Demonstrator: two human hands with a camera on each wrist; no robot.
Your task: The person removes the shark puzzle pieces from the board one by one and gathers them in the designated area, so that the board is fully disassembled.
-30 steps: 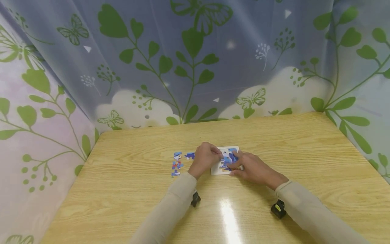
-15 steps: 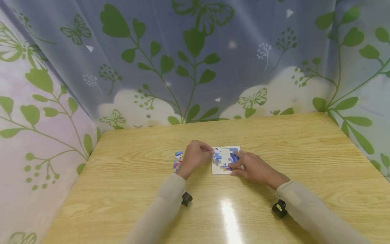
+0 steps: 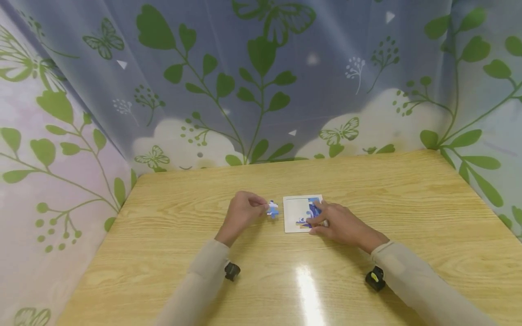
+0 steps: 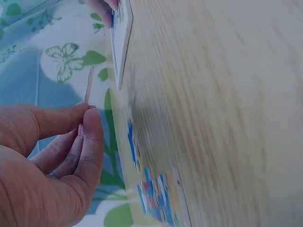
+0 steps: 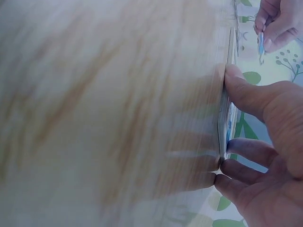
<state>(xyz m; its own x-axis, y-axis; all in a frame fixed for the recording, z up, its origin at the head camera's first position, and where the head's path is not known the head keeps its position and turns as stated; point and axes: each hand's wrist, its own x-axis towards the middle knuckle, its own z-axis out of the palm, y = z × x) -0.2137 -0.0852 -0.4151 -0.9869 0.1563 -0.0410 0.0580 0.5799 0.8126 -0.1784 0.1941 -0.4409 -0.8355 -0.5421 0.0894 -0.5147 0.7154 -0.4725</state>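
Between thumb and fingertips my left hand (image 3: 243,213) pinches a blue and white jigsaw piece (image 3: 272,209), raised off the table just left of the puzzle tray. The left wrist view shows that piece (image 4: 89,85) edge-on. The white-framed puzzle tray (image 3: 290,226) lies flat, its left part bare. Blue fitted pieces (image 3: 313,211) fill its right side, partly covered by my right hand (image 3: 337,225). That hand holds the tray steady at its near right corner. In the right wrist view, thumb and curled fingers touch the tray's edge (image 5: 221,127).
Loose jigsaw pieces (image 4: 156,196) lie on the table, seen in the left wrist view; the left hand hides them from the head view. A wooden table (image 3: 171,199) runs back to a leaf-patterned curtain (image 3: 195,90). Both wrists wear small black cameras (image 3: 232,271).
My left hand has lifted the jigsaw piece out of the tray and moved left with it, baring the tray's left part. The right hand has stayed in place on the tray.
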